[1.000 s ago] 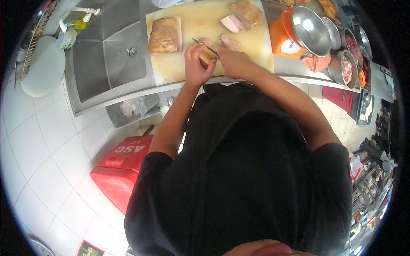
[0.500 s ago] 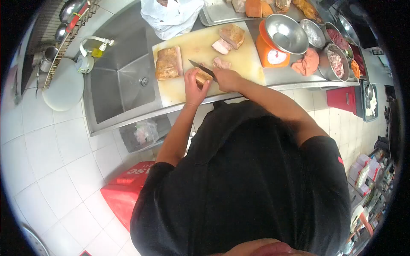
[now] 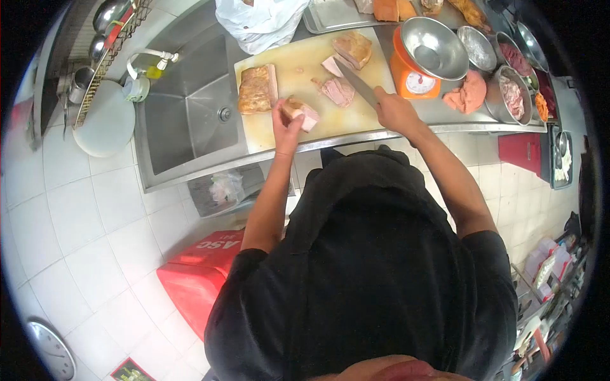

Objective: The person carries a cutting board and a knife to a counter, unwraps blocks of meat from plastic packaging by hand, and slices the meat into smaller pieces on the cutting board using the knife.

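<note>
My left hand (image 3: 288, 130) grips a small block of pork belly (image 3: 301, 112), its browned rind up and a pale cut face to the right. In my right hand (image 3: 395, 112) is a kitchen knife (image 3: 358, 83), its blade pointing up and left over the board, near the cut meat. A larger slab of pork belly (image 3: 255, 89) lies left on the cutting board (image 3: 267, 138). Cut pieces of meat (image 3: 338, 92) rest mid-board, below the knife tip. Another browned chunk of pork (image 3: 353, 49) sits at the board's upper right, a pale slice beside it.
A steel sink (image 3: 190, 120) is left of the board. An orange scale (image 3: 417, 82) with a steel bowl (image 3: 435, 47) stands to the right, then an orange-pink cloth (image 3: 466, 93) and bowls of meat (image 3: 510, 95). A white plastic bag (image 3: 260, 28) sits behind the board.
The knife has lifted off the block and swung right and up toward the cut pieces. My left hand has turned the block so its cut face shows. The camera view has shifted slightly.
</note>
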Demonstrator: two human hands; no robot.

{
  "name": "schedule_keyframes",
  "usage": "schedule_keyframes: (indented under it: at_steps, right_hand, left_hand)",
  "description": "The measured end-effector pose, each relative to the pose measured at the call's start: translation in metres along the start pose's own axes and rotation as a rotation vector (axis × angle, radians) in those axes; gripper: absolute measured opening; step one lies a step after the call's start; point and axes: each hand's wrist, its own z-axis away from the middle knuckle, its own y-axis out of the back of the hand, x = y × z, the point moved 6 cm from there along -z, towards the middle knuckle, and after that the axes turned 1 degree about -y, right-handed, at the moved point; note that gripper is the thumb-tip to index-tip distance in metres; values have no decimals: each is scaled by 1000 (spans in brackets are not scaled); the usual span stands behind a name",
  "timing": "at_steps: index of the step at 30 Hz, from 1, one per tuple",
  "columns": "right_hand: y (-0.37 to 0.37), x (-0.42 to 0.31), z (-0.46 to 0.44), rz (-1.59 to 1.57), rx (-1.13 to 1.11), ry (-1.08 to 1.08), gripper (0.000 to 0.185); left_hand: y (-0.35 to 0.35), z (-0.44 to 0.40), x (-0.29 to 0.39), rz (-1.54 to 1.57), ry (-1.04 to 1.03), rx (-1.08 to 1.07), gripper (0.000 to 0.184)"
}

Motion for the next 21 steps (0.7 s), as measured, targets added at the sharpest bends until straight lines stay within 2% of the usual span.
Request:
schedule_keyframes:
  at_steps: [3,7,10,15,18,21]
  right_hand:
    - [-11,19,14,74,-44,-16,26]
    - [-19,36,25,51,-81,-90,28]
    - [-22,38,25,19,-92,-141,32]
    - [-16,36,29,-61,-96,-109,32]
    - [-17,38,27,-97,-62,-62,27]
    - [-16,38,27,-152,-65,-54,25]
  left_hand:
    - [-2,8,33,156,139,10,67]
    - [-19,2,65,357,149,-49,67]
    - [-39,-20,93,290,96,-67,67]
    - [-112,-72,159,77,-66,-265,72]
    - [-185,-91,212,-136,-231,-413,74]
    - [-260,-120,230,-470,-445,-552,82]
